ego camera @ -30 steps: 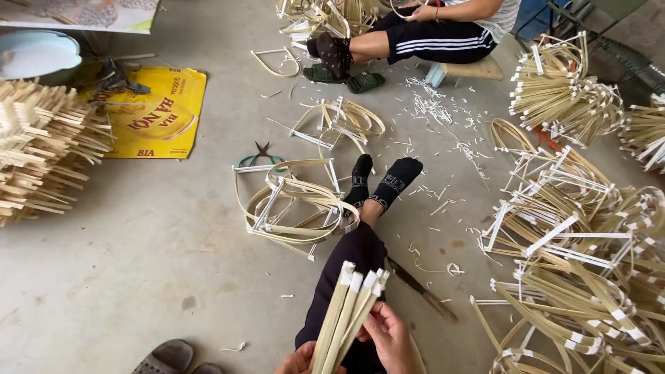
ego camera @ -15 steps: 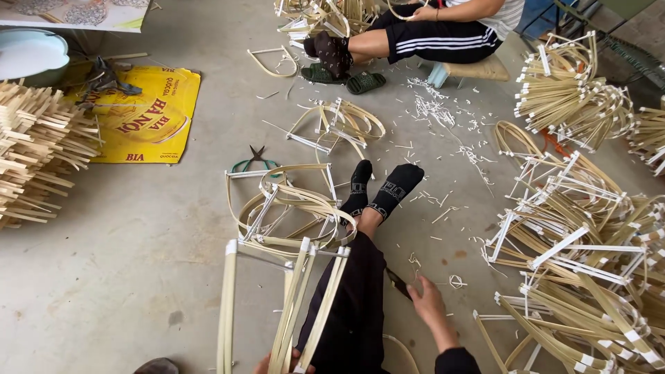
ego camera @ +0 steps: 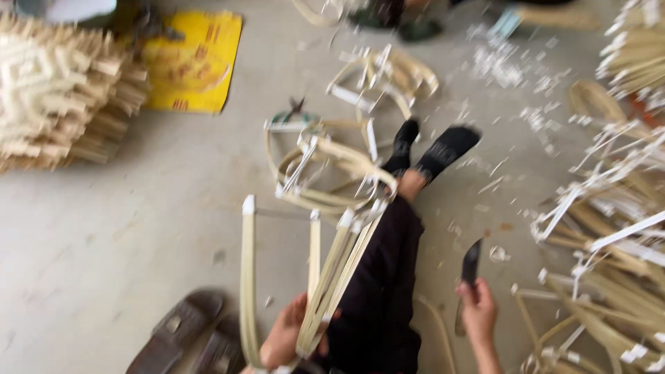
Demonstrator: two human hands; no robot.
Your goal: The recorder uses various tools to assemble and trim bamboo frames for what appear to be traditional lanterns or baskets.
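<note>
The left hand (ego camera: 287,339) grips the near ends of a fan of pale, taped bamboo strips (ego camera: 332,270), seemingly light and springy, best held at that base, while the right hand (ego camera: 478,312) clutches a dark-bladed knife (ego camera: 471,262) alongside.

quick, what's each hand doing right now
Left hand: closed on the bamboo strips.
Right hand: closed on a dark knife.

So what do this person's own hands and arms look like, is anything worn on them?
Both are bare. The left hand and right hand show no gloves, and no rings or watch that the blurred picture lets me make out. The right forearm is uncovered too, with no sleeve in view. Little of the left arm shows.
</note>
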